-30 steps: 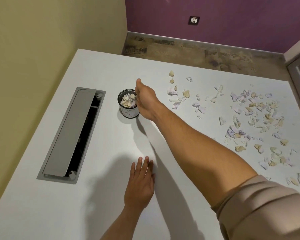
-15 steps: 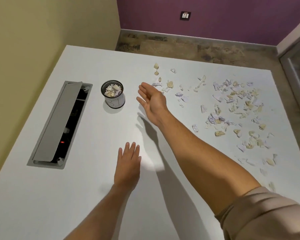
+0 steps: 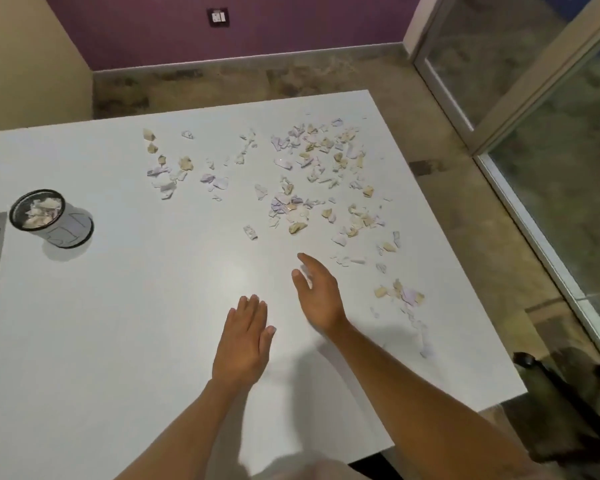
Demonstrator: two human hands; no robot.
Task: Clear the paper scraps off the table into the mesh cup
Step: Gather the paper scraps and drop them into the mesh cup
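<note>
Left hand (image 3: 245, 344): flat on counter (image 3: 118, 323), fingers straight, together.
Right hand (image 3: 317, 294): raised, fingers loosely apart, empty.
Cup (image 3: 51, 218): left edge, part-filled.
Scraps (image 3: 312, 174): upper right.

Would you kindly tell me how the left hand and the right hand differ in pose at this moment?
The left hand lies palm down, flat on the table, fingers together; the right hand is turned on its edge, fingers loosely spread. The right hand is nearer the paper scraps than the left hand. Both hold nothing.
</note>
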